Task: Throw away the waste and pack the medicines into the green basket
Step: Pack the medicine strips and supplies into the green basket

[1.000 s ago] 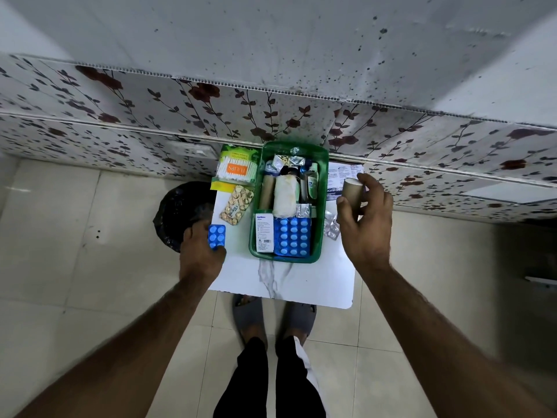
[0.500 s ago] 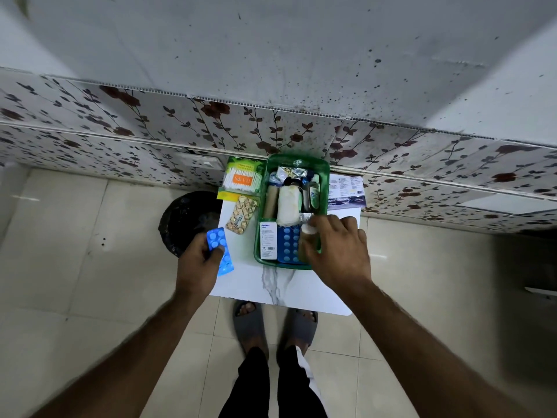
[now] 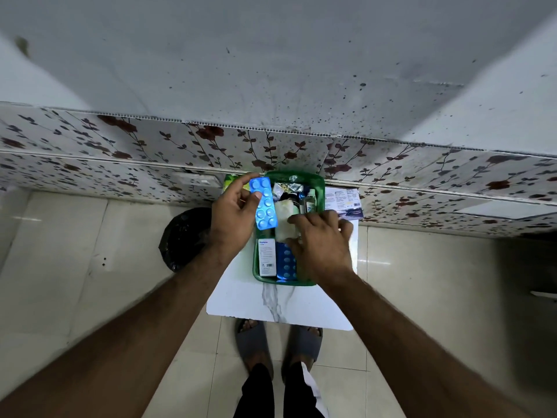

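Observation:
The green basket [image 3: 320, 183] stands on a small white table [image 3: 241, 300] by the wall. Inside it lie a white box [image 3: 267, 256], a blue blister sheet [image 3: 286, 262], a white gauze roll [image 3: 284, 213], a small bottle [image 3: 310, 202] and foil strips. My left hand [image 3: 233, 214] holds a blue blister pack [image 3: 265, 206] tilted above the basket's left rim. Palm down, my right hand [image 3: 322, 241] covers the basket's right half with its fingers on the contents. What lies under that hand is hidden.
A black-lined waste bin [image 3: 184, 236] stands on the tiled floor left of the table. A printed leaflet [image 3: 343, 200] lies right of the basket. A green packet [image 3: 228, 180] peeks out behind my left hand. My sandalled feet [image 3: 251, 342] are under the table's near edge.
My left hand has carried the blue blister pack up and right, from the table's left edge to over the basket. My right hand brought a brown container into the basket and stays there.

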